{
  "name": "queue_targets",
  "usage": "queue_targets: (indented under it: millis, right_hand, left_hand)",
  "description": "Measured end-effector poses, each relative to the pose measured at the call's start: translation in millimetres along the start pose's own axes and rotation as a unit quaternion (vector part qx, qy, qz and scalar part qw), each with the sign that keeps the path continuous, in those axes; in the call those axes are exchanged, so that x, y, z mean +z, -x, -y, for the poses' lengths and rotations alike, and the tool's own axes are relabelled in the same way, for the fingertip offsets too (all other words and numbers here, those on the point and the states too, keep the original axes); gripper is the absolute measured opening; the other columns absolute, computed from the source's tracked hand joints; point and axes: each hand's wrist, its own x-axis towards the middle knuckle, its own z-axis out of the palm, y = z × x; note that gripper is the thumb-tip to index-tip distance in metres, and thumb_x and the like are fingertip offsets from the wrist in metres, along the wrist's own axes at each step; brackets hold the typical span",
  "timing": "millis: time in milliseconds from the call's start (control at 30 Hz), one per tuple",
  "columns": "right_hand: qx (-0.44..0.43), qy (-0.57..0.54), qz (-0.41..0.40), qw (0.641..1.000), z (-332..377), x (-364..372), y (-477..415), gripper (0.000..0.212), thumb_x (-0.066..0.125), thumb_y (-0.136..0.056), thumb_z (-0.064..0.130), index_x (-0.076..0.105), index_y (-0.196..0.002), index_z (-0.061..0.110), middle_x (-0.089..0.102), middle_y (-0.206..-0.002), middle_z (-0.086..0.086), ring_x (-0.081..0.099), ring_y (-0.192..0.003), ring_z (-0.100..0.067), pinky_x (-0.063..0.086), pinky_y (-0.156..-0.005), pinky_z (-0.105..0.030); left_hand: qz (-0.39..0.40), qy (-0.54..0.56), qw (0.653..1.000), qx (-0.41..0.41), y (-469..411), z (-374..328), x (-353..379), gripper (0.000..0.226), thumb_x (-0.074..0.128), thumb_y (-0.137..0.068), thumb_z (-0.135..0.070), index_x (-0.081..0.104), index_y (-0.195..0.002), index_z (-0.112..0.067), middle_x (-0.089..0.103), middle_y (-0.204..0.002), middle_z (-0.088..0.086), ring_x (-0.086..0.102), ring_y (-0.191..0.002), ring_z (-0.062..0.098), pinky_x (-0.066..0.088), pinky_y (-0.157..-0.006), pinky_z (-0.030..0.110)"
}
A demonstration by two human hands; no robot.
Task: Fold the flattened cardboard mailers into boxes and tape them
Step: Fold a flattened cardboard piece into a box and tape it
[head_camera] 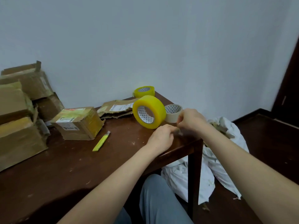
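Standing on edge, yellow tape roll point(153, 105) just beyond left hand point(161, 138).

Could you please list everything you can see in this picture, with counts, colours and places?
table: one, dark brown, across the foreground
box pile: several, brown, far left
taped box: one, brown, left of centre
flattened mailers: a few, brown, by the wall
yellow tape rolls: two, one on edge centre-right, the other flat by the wall
pale tape roll: one, cream, right of the upright roll
utility knife: one, yellow, mid-table
plastic bag: one, white, on the floor beside the table
door: one, dark, far right
trouser leg: one, grey-blue, bottom centre
left grip, right grip: two bare hands, meeting at the table's right edge, pinching a small pale scrap, unidentifiable
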Motion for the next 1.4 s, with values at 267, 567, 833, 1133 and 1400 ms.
queue_targets:
  millis: [267, 567, 833, 1133, 1400]
  right_hand:
    - [-0.026, 0.021, 0.073, 0.997, -9, 4, -12, 0.013, 0.063, -0.081, 0.02, 0.074, -0.086, 0.015, 0.071, -0.104, -0.009, 0.065, -0.096, -0.025, 0.053, -0.084, -0.033]
    - [-0.114, -0.088, -0.026, 0.989, 53, -4, -16, 0.072, 0.071, -0.078, 0.048, 0.041, -0.139, 0.024, 0.057, -0.131, -0.006, 0.053, -0.12, -0.029, 0.045, -0.098, -0.044]
    - [-0.047, -0.17, -0.083, 0.981, 70, -4, -29, 0.041, 0.074, -0.074, 0.044, 0.063, -0.109, 0.026, 0.066, -0.111, -0.004, 0.06, -0.105, -0.028, 0.048, -0.081, -0.036]
    - [0.122, -0.366, -0.111, 0.916, 99, 4, -124, 0.052, 0.073, -0.079, 0.039, 0.061, -0.115, 0.003, 0.061, -0.121, -0.019, 0.061, -0.105, -0.035, 0.05, -0.081, -0.038]
    - [0.143, -0.221, -0.007, 0.965, 102, 46, -183, 0.045, 0.047, -0.098, 0.026, 0.048, -0.134, -0.001, 0.05, -0.139, -0.022, 0.048, -0.127, -0.037, 0.042, -0.098, -0.037]
  left_hand:
    - [0.062, -0.132, 0.989, 0.002, -9, 7, 12, 0.046, 0.037, -0.096, -0.011, 0.05, -0.138, -0.023, 0.048, -0.141, -0.004, 0.042, -0.118, 0.026, 0.037, -0.101, 0.039]
    - [0.103, -0.129, 0.986, -0.033, 11, 2, 1, 0.055, 0.041, -0.1, -0.023, 0.022, -0.151, -0.02, 0.04, -0.144, 0.015, 0.039, -0.125, 0.035, 0.033, -0.099, 0.041]
    - [0.041, -0.171, 0.984, 0.02, 30, 20, -24, 0.039, 0.042, -0.099, -0.034, 0.047, -0.137, -0.031, 0.05, -0.14, 0.0, 0.047, -0.124, 0.024, 0.044, -0.094, 0.038]
    - [-0.157, -0.081, 0.981, -0.084, -16, 68, -92, 0.024, 0.049, -0.093, -0.026, 0.065, -0.111, -0.028, 0.065, -0.111, -0.009, 0.052, -0.11, 0.012, 0.046, -0.087, 0.032]
    - [-0.219, -0.106, 0.961, -0.132, -40, 135, -122, 0.027, 0.047, -0.093, -0.015, 0.068, -0.106, -0.024, 0.061, -0.115, -0.007, 0.047, -0.116, 0.014, 0.036, -0.089, 0.026]
